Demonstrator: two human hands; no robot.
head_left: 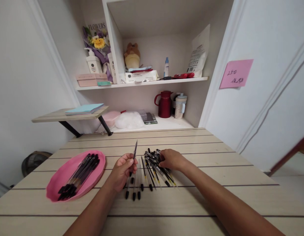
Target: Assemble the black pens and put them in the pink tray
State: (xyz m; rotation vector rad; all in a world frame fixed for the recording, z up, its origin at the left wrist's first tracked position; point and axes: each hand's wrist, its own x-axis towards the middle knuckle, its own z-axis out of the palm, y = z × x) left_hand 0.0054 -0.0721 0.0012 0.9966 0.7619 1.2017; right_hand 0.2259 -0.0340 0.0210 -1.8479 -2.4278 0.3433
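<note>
- Pen [135, 150]: tip up, leaning toward 1 o'clock, pinched between thumb and fingers of my left hand [124, 166].
- My right hand [172, 159]: at 3 o'clock from the left, fingers curled down onto a pile of dark pen parts [153, 158]; can't tell whether they grip a piece.
- Clear tubes [139, 195] with black ends: on the counter [164, 204], 5 o'clock from my left hand.
- Pink tray [55, 180]: 9 o'clock from it, bundled dark pens [81, 173] inside.
- Red jug [164, 105]: 12 o'clock from my right hand, on the shelf [180, 123].
</note>
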